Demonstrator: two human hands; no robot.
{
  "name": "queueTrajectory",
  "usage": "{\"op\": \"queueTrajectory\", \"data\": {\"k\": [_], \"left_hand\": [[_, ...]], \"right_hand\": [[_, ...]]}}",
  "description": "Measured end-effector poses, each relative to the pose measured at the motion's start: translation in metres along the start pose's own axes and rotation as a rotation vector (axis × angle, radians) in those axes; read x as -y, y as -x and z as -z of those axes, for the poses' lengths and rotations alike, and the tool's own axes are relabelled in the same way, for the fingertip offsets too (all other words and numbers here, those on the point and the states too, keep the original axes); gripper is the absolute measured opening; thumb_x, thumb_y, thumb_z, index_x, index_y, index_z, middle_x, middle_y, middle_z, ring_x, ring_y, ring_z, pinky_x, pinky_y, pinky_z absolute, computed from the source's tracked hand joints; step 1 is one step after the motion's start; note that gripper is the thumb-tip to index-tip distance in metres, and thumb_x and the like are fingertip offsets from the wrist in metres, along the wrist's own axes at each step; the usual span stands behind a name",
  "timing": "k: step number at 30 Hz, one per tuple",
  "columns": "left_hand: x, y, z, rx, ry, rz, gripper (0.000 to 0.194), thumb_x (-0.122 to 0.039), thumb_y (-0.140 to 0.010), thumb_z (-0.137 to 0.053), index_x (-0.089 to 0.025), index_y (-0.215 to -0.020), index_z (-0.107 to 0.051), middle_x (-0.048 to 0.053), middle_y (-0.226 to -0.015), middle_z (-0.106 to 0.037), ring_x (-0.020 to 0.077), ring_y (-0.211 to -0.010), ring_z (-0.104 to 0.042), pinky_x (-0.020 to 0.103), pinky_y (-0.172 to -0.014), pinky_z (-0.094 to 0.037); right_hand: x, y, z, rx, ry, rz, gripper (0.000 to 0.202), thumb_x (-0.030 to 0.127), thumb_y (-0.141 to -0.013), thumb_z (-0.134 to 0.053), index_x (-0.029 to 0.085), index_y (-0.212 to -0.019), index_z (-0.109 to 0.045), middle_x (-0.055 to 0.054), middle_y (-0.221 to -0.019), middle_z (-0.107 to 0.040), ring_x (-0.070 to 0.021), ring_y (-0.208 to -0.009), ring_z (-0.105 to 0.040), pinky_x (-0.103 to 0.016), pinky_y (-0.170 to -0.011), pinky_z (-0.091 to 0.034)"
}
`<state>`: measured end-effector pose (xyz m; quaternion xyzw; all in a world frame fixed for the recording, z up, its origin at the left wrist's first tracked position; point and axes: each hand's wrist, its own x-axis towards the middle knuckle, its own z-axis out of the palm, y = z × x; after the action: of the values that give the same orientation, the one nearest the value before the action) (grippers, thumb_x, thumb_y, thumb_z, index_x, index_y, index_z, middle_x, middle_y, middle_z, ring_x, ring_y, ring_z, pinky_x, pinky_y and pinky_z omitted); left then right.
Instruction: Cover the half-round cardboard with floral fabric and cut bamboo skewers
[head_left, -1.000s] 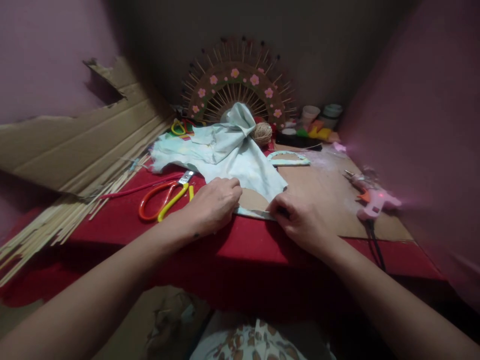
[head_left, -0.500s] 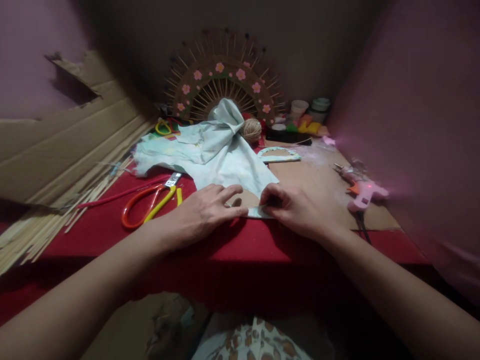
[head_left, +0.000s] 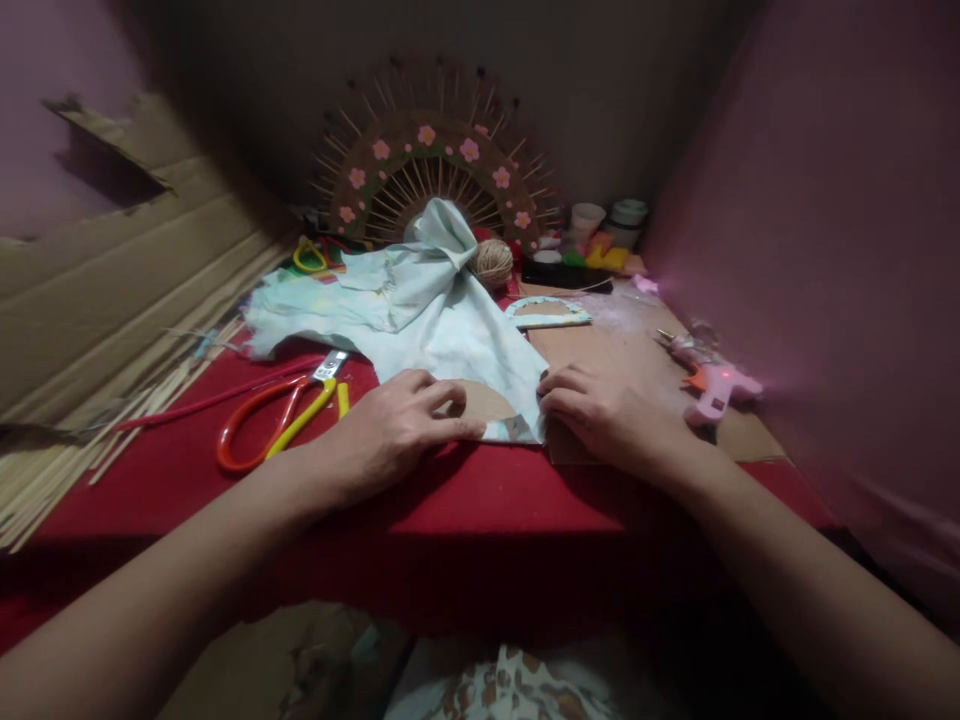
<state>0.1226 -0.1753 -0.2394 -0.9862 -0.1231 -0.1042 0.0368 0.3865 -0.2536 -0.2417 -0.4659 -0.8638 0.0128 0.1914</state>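
Note:
A semicircular cardboard piece lies on pale blue-green fabric near the table's front edge. A strip of the fabric is folded up over its straight front side. My left hand rests at the left end of the piece, thumb along the folded strip and fingers bent over it, holding it down. At the right end, my right hand has its fingers pinched together on the fabric's edge by the corner. Its fingertips are partly hidden.
Orange-and-yellow-handled scissors lie left, beside thin sticks. A pink glue gun lies right on a cardboard sheet. Behind are a fabric-edged half-ring, a twine ball and a flowered stick fan.
My right hand has moved right along the folded edge to the corner, uncovering more of the strip. My left hand stays on the cardboard piece. The view has shifted slightly right.

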Motion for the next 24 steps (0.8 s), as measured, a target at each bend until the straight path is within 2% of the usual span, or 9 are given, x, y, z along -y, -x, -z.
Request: {"op": "queueTrajectory", "data": {"k": [6, 9, 12, 14, 16, 17, 20, 22, 24], "left_hand": [[0.001, 0.000, -0.004, -0.019, -0.020, -0.002, 0.043, -0.012, -0.092, -0.035, -0.033, -0.117, -0.062, 0.008, -0.105, -0.059, 0.0221, -0.084, -0.046, 0.035, -0.073, -0.042], [0.000, 0.000, -0.005, -0.029, -0.017, 0.000, 0.042, -0.011, -0.092, -0.033, -0.031, -0.116, -0.062, 0.009, -0.103, -0.059, 0.0218, -0.083, -0.045, 0.035, -0.073, -0.042], [-0.001, 0.000, -0.005, -0.027, -0.009, 0.014, 0.039, -0.012, -0.092, -0.034, -0.028, -0.112, -0.064, 0.009, -0.106, -0.058, 0.0220, -0.085, -0.044, 0.036, -0.075, -0.042], [-0.002, 0.001, -0.005, -0.027, -0.002, 0.022, 0.038, -0.012, -0.092, -0.036, -0.029, -0.112, -0.064, 0.009, -0.106, -0.058, 0.0217, -0.085, -0.044, 0.035, -0.075, -0.042], [-0.002, 0.000, -0.005, -0.035, 0.012, 0.024, 0.039, -0.013, -0.093, -0.037, -0.033, -0.113, -0.063, 0.007, -0.103, -0.058, 0.0211, -0.083, -0.044, 0.035, -0.074, -0.042], [-0.002, 0.000, -0.004, -0.041, 0.022, 0.023, 0.038, -0.013, -0.093, -0.038, -0.033, -0.112, -0.063, 0.007, -0.102, -0.058, 0.0208, -0.083, -0.045, 0.035, -0.075, -0.042], [-0.003, -0.001, -0.004, -0.053, 0.041, 0.019, 0.028, -0.015, -0.092, -0.041, -0.022, -0.098, -0.068, 0.009, -0.103, -0.060, 0.0213, -0.085, -0.046, 0.035, -0.077, -0.043], [-0.004, -0.002, -0.004, -0.070, 0.035, 0.021, 0.027, -0.014, -0.092, -0.042, -0.019, -0.093, -0.068, 0.010, -0.102, -0.061, 0.0215, -0.084, -0.048, 0.035, -0.077, -0.044], [-0.004, -0.002, -0.006, -0.082, 0.041, 0.028, 0.027, -0.013, -0.091, -0.043, -0.021, -0.095, -0.068, 0.009, -0.099, -0.062, 0.0213, -0.083, -0.049, 0.035, -0.077, -0.044]], "right_hand": [[0.023, -0.017, 0.002, -0.004, 0.011, -0.200, 0.019, 0.011, -0.088, -0.047, 0.020, -0.086, -0.063, -0.003, -0.073, -0.063, -0.0125, -0.063, -0.054, -0.024, -0.057, -0.038], [0.034, -0.032, -0.007, 0.000, -0.006, -0.200, 0.015, 0.010, -0.085, -0.050, 0.018, -0.083, -0.063, -0.003, -0.073, -0.065, -0.0138, -0.065, -0.056, -0.025, -0.058, -0.038], [0.038, -0.041, -0.014, -0.112, -0.071, -0.186, 0.014, 0.012, -0.086, -0.051, 0.017, -0.086, -0.064, -0.004, -0.077, -0.067, -0.0139, -0.068, -0.059, -0.025, -0.061, -0.042], [0.043, -0.043, -0.011, -0.257, -0.056, -0.191, 0.014, 0.012, -0.087, -0.051, 0.017, -0.088, -0.063, -0.004, -0.078, -0.067, -0.0145, -0.070, -0.060, -0.026, -0.064, -0.045], [0.051, -0.043, -0.007, -0.396, 0.002, -0.142, 0.015, 0.012, -0.088, -0.048, 0.016, -0.087, -0.063, -0.007, -0.081, -0.067, -0.0168, -0.076, -0.060, -0.028, -0.069, -0.047], [0.057, -0.043, -0.006, -0.418, 0.017, -0.093, 0.017, 0.011, -0.088, -0.047, 0.015, -0.087, -0.063, -0.008, -0.084, -0.067, -0.0179, -0.080, -0.060, -0.030, -0.072, -0.048], [0.072, -0.038, -0.016, -0.279, 0.058, 0.073, 0.023, 0.007, -0.087, -0.043, 0.012, -0.092, -0.066, -0.012, -0.094, -0.068, -0.0201, -0.083, -0.060, -0.032, -0.074, -0.051], [0.077, -0.034, -0.030, -0.250, 0.203, 0.084, 0.030, 0.005, -0.085, -0.043, 0.001, -0.107, -0.063, -0.018, -0.093, -0.068, -0.0245, -0.083, -0.060, -0.036, -0.072, -0.052], [0.077, -0.031, -0.043, -0.261, 0.305, 0.086, 0.036, 0.003, -0.083, -0.044, -0.007, -0.113, -0.060, -0.023, -0.095, -0.068, -0.0283, -0.086, -0.060, -0.040, -0.074, -0.053]]}}
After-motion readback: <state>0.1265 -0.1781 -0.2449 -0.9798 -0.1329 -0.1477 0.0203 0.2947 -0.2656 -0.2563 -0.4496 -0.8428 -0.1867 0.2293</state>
